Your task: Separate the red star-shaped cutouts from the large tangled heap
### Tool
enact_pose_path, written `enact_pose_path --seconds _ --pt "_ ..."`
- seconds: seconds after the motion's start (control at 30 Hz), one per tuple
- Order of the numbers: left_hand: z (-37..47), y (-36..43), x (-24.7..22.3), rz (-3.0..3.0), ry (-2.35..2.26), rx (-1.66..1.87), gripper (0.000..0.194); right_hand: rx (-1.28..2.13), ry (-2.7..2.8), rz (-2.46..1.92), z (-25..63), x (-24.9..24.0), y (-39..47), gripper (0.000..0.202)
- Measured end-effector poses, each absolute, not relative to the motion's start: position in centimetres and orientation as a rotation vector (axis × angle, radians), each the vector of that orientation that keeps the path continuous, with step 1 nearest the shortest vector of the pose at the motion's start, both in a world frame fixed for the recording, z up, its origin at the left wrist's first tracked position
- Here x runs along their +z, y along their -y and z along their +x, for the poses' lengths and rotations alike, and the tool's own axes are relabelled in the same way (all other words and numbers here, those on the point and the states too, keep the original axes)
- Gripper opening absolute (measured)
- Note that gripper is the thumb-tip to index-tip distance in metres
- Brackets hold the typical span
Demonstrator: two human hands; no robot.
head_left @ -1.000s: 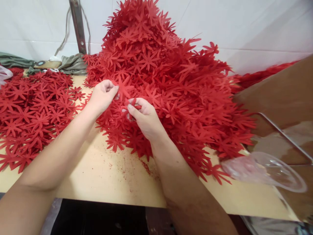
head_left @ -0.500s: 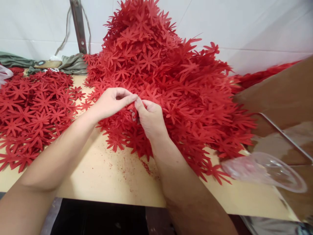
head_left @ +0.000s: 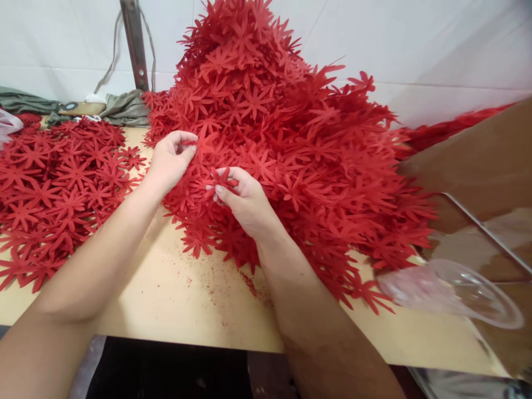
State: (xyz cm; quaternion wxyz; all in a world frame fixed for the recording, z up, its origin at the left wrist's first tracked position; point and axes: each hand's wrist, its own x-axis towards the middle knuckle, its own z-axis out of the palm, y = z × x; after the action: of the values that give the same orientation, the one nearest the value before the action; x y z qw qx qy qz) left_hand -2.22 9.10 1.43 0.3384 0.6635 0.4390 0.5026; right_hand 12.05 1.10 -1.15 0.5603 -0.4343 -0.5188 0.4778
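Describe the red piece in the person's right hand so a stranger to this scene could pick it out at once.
Find the tall red heap on the pale table. In front of it, look for the right hand. The red piece is the one pinched there, its narrow petals sticking out past the fingertips, whereas its neighbours behind lie loose in the heap.

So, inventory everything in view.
large flower heap: one, red, centre
smaller flower heap: one, red, left
table: one, pale yellow, beneath heaps
red crumbs: many, red, table front
wall: one, white, back
metal bar: one, dark, against wall
cloth: count unclear, grey-green, back left
plastic bag: one, white, left edge
cardboard box: one, brown, right
clear plastic: one, colourless, beside box
far pile: one, red, behind box
held flowers: two or more, red, centre
left hand: one, bare, left of centre
right hand: one, bare, centre
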Motion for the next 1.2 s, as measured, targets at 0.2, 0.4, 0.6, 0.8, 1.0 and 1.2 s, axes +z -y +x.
enact_pose_path --seconds 0.2,0.4,0.6,0.8,1.0,1.2 --pt "-2.0 -8.3 1.7 1.975 -1.232 1.315 0.023 1.075 1.099 -1.125 11.9 -0.7 -1.1 0.011" --pt "-0.9 -5.9 3.1 1.842 -0.869 0.912 0.016 1.027 1.114 -1.158 12.1 -0.1 -0.8 0.015" --pt "-0.9 -5.6 3.2 1.791 -0.825 0.868 0.009 0.993 1.148 -1.163 12.1 -0.1 -0.7 0.024" --pt "-0.6 -5.9 2.6 1.875 -0.916 0.973 0.007 0.944 1.192 -1.212 12.0 0.1 -0.5 0.039" --pt "-0.1 -6.3 2.3 1.838 -1.046 1.162 0.010 0.995 1.187 -1.078 11.9 -0.3 -0.7 0.032" --pt "-0.1 -7.0 1.6 1.763 -1.105 1.288 0.011 1.032 1.250 -1.006 12.0 -0.5 -0.9 0.037"
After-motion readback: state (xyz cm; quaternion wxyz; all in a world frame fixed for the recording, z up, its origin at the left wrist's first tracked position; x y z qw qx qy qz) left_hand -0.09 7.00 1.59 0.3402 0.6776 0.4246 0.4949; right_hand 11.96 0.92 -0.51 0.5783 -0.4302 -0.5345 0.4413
